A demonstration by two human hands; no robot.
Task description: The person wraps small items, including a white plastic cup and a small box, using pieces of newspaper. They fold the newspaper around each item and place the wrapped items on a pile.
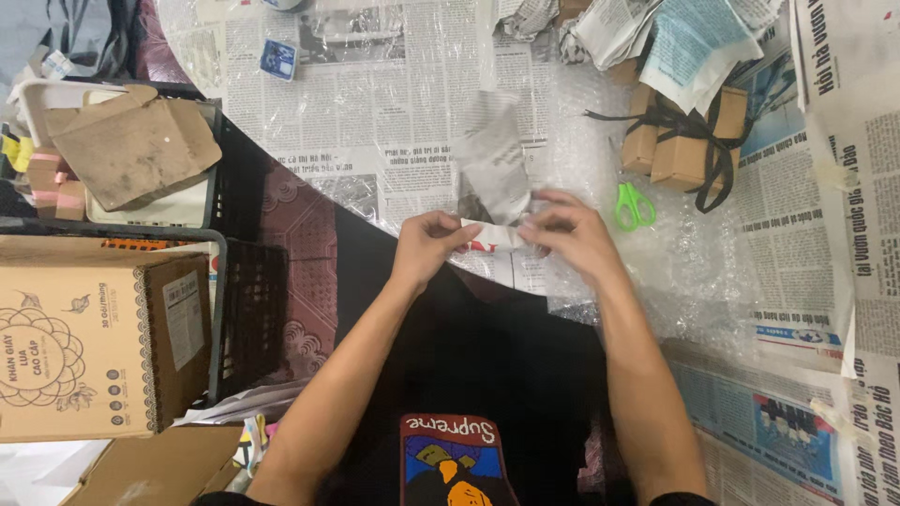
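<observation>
Over the middle of the newspaper-covered tabletop (394, 112), both hands meet on one small parcel wrapped in newspaper (494, 232). Left hand (427, 245) comes in from the side, its grip pressed together, thumb and fingers pinching the parcel's left end. Right hand (574, 234) covers the other end, fingers curled down and pinching the paper fold there. A loose flap of the newspaper sheet (494, 159) stands up behind the parcel, rising away from the hands.

Just right of the right hand, green-handled scissors (634, 206) lie on bubble wrap (694, 272), close but not touching. Beyond them, brown cardboard boxes tied with black ribbon (689, 141) sit near a heap of crumpled newspaper (675, 37).

Off to the left, well apart from the hands, a black crate (246, 319) stands beside a large printed cardboard carton (94, 347), and a tray holding a flattened brown box (136, 145) sits further back.
</observation>
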